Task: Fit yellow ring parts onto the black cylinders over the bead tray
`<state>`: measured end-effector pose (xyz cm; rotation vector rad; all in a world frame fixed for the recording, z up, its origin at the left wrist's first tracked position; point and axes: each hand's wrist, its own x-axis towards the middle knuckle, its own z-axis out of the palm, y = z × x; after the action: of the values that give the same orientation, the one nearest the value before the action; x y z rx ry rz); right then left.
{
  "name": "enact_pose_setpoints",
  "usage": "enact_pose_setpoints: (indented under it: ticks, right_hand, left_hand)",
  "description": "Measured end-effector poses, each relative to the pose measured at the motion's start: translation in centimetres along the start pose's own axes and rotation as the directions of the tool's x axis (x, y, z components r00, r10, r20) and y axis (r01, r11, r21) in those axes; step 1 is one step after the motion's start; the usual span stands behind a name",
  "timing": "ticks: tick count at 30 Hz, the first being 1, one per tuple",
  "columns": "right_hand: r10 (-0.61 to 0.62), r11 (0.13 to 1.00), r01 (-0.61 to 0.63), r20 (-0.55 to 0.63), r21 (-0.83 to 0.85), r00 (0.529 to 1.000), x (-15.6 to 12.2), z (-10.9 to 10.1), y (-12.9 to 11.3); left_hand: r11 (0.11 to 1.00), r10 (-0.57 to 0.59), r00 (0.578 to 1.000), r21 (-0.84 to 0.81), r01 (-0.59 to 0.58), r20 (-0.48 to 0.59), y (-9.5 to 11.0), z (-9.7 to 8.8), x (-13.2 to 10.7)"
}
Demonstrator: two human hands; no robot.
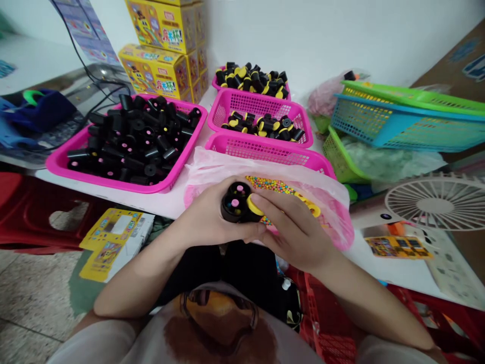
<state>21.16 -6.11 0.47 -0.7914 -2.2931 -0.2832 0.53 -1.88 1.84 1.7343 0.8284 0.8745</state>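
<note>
My left hand (206, 212) is wrapped round a few small black cups (232, 210), held upright together over the near edge of the table. Two of them show open tops with a pink peg in the middle. A yellow disc-shaped lid (254, 205) sits at the top of the rightmost cup, and the fingers of my right hand (297, 227) press on it. My right thumb is close to my left fingertips. Just behind my hands, a pink basket lined with a clear plastic bag (329, 189) holds many small coloured beads (275, 185).
At left, a pink basket (172, 184) is heaped with black cups. Two pink baskets (261, 96) behind hold black cups with yellow lids. Yellow boxes (155, 71) are stacked by the wall. Blue and green baskets (409, 124) and a white fan (435, 205) stand right.
</note>
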Motion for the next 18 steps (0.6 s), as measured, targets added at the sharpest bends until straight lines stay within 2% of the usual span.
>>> enact_pose_setpoints:
  ticks: [6, 10, 13, 18]
  right_hand:
    - [-0.054, 0.994, 0.047, -0.064, -0.098, 0.997, -0.5, 0.5, 0.2]
    - [-0.090, 0.986, 0.077, -0.080, -0.145, 0.993, -1.1, 0.6, 0.2]
    - [-0.072, 0.992, 0.062, -0.082, -0.108, 0.994, -1.2, 0.4, 0.4]
    - [-0.011, 0.997, 0.003, -0.100, -0.083, 0.995, -1.5, 0.1, 0.2]
  left_hand:
    - [0.999, 0.051, 0.998, -0.010, -0.051, 0.028, 0.0, 0.6, 0.4]
    - [0.999, -0.020, 0.998, 0.027, 0.018, 0.058, 0.2, 1.0, 0.6]
    - [0.999, -0.040, 0.997, 0.007, 0.040, 0.058, 0.3, 1.2, 0.6]
    - [1.000, -0.010, 1.000, -0.023, 0.010, 0.022, 0.2, 1.6, 0.6]
